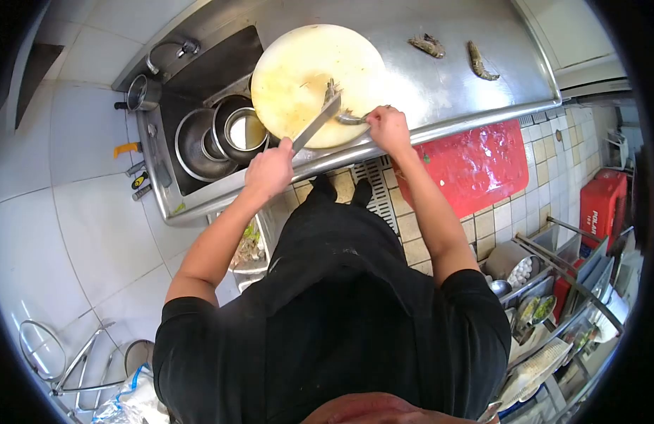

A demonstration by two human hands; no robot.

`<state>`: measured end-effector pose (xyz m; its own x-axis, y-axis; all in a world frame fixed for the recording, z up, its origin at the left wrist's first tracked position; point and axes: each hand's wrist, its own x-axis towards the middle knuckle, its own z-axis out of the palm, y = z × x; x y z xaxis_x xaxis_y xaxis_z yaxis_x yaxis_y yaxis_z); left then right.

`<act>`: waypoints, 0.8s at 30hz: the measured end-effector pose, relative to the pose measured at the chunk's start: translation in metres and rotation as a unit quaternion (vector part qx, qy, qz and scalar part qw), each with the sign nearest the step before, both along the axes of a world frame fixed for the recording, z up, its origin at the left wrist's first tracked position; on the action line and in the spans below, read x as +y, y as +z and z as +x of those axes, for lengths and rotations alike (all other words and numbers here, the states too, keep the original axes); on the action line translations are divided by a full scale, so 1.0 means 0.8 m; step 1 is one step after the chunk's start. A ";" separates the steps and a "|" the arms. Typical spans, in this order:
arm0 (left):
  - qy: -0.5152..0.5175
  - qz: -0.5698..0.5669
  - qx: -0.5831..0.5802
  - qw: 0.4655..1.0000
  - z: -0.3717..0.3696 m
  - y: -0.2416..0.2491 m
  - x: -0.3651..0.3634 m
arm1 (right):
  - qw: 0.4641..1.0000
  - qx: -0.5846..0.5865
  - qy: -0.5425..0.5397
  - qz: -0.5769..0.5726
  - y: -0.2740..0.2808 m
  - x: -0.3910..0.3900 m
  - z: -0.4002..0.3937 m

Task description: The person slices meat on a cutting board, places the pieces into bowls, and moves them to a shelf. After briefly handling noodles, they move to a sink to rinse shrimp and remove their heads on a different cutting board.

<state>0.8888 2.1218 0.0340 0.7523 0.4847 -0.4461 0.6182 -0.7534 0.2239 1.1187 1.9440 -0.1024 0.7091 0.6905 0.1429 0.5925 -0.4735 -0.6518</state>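
Observation:
My left hand (270, 169) is closed around the handle of a knife (317, 126). Its blade slants up and right across a round, pale cutting board (299, 60). At the blade's tip lies a small dark piece (330, 90), seemingly part of a shrimp. My right hand (389, 129) pinches one end of a grey shrimp (349, 119) at the board's right edge, close to the blade. Two more whole shrimp, one (427, 46) nearer and one (481, 62) farther right, rest on the steel counter (419, 85).
Left of the board is a sink (189, 85) with stacked pots and bowls (193, 145) and a tap (188, 48). A red board or mat (475, 166) lies below the counter's front edge. Shelving (574, 283) with food containers stands at the right; a bin of scraps (249, 247) sits below left.

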 end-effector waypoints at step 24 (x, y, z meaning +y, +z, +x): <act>0.157 -0.145 -0.101 0.972 -0.001 -0.084 0.065 | 0.904 -0.108 -0.193 -0.365 -0.064 0.022 0.303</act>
